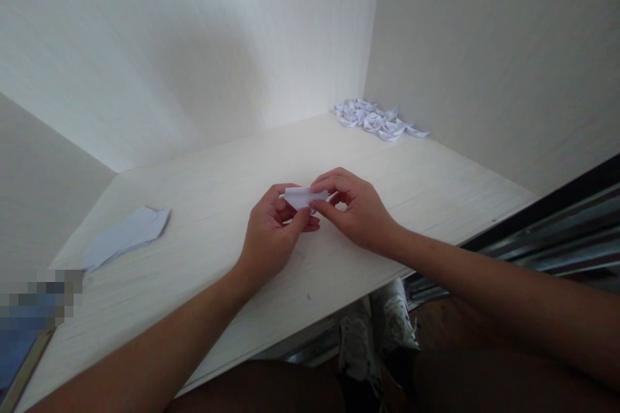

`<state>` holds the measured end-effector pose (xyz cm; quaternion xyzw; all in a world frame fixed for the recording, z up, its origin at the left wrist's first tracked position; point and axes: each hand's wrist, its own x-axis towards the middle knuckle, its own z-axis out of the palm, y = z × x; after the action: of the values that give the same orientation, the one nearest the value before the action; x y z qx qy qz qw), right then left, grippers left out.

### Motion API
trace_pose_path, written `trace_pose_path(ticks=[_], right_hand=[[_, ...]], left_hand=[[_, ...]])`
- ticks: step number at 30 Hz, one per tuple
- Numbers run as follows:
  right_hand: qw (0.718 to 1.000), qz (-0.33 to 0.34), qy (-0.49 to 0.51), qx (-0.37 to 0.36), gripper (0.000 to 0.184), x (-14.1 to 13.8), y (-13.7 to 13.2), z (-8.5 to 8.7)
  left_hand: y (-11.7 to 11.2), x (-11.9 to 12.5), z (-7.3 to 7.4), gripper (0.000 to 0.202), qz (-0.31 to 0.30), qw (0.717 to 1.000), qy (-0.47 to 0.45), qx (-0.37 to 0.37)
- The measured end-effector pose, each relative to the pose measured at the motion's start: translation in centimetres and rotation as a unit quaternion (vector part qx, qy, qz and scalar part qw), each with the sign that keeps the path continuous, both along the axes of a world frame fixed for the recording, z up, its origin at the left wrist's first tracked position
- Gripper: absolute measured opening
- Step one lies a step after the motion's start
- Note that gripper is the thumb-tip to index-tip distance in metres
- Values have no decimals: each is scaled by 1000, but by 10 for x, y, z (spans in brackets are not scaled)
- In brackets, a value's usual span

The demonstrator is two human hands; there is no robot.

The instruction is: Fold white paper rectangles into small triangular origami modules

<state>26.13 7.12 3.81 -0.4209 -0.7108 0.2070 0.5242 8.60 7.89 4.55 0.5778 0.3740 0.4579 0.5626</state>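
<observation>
A small folded piece of white paper (pixel 301 196) is held just above the pale wooden desk (pixel 208 206), between both hands. My left hand (pixel 271 235) pinches its lower left side with thumb and fingers closed. My right hand (pixel 356 210) pinches the right end, fingers curled round it. The hands meet at the middle of the desk.
A heap of several folded white paper pieces (pixel 378 119) lies in the far right corner by the walls. A stack of flat pale sheets (pixel 126 235) rests at the left. A blurred patch (pixel 33 300) sits at the near left edge. Shoes (pixel 382 329) show under the desk's front edge.
</observation>
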Motion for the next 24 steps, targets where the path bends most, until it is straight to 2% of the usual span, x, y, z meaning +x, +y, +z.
trace_pose_path(ticks=[9, 14, 17, 21, 24], right_hand=[[1000, 19, -3, -7, 20, 1, -1, -1], [999, 33, 7, -18, 17, 1, -4, 4], [999, 20, 12, -32, 19, 0, -5, 6], [997, 5, 26, -69, 10, 0, -3, 5], [994, -5, 61, -87, 10, 0, -1, 2]], left_hand=[[4, -4, -3, 38, 7, 999, -15, -27], [3, -6, -3, 34, -3, 1000, -8, -26], [3, -5, -2, 33, 2, 1000, 19, -18], [3, -4, -2, 31, 1, 999, 32, -8], [3, -4, -2, 29, -9, 999, 42, 3]])
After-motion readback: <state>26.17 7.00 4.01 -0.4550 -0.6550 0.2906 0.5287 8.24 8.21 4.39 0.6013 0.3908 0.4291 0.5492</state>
